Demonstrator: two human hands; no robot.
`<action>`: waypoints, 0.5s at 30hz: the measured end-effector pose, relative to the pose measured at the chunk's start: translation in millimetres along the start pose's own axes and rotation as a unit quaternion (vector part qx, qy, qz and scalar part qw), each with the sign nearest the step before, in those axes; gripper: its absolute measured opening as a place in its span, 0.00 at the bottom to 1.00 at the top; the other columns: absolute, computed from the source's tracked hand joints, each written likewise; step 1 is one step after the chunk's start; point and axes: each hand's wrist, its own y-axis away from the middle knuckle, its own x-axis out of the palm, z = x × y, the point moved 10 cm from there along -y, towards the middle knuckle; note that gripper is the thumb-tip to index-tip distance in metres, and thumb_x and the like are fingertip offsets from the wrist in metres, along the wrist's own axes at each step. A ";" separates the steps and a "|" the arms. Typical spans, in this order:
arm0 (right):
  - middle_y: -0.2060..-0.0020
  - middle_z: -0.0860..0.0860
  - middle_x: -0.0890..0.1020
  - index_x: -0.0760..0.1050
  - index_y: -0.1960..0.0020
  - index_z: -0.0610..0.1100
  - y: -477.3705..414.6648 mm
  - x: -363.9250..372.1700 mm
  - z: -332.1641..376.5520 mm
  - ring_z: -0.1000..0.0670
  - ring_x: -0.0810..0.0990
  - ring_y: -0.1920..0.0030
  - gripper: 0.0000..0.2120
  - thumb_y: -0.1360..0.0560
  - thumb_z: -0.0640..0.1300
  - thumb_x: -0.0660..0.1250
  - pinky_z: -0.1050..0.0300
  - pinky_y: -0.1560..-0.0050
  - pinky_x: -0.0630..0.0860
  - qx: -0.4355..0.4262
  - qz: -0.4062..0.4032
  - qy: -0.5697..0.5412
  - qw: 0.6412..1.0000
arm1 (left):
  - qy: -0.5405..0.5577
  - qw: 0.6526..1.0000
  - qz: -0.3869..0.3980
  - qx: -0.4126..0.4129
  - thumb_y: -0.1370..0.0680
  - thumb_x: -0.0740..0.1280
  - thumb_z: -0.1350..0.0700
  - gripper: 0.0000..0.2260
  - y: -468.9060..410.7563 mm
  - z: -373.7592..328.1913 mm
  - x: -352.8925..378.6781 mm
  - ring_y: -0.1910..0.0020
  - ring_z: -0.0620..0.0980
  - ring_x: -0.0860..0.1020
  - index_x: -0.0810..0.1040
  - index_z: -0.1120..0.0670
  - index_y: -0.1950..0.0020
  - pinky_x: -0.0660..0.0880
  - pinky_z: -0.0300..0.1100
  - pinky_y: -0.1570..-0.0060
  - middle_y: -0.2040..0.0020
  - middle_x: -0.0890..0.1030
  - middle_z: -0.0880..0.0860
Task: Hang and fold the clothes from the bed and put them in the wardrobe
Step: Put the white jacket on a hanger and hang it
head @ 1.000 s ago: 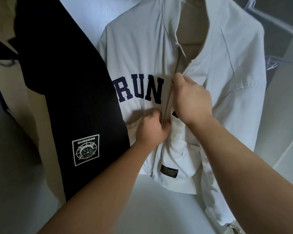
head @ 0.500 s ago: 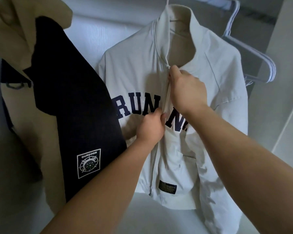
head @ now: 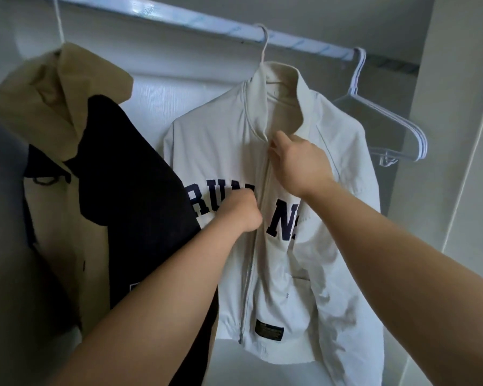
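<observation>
A white zip jacket (head: 218, 151) with dark block letters hangs on a hanger from the wardrobe rail (head: 207, 22). My left hand (head: 239, 211) pinches the jacket's front next to the zip at chest height. My right hand (head: 299, 162) grips the zip pull just below the collar. Below my right hand the zip runs closed down to the hem.
A beige coat (head: 53, 101) and a black garment (head: 129, 176) hang to the left, touching the jacket's sleeve. Several bare white hangers (head: 385, 126) hang to the right on the rail. The wardrobe's side wall (head: 457, 135) stands at far right.
My right hand has slid up the zip from chest height to just under the collar, closing the jacket. My view has tilted up, bringing the rail into sight.
</observation>
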 end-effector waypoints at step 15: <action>0.44 0.39 0.76 0.74 0.41 0.40 -10.2 -31.4 -111.0 0.36 0.73 0.44 0.14 0.23 0.47 0.62 0.44 0.46 0.67 0.229 -0.117 0.020 0.966 | 0.259 0.938 -0.226 -0.057 0.18 0.56 0.55 0.15 -44.3 -23.9 -108.2 0.54 0.61 0.81 0.79 0.62 0.47 0.74 0.46 0.59 0.52 0.83 0.62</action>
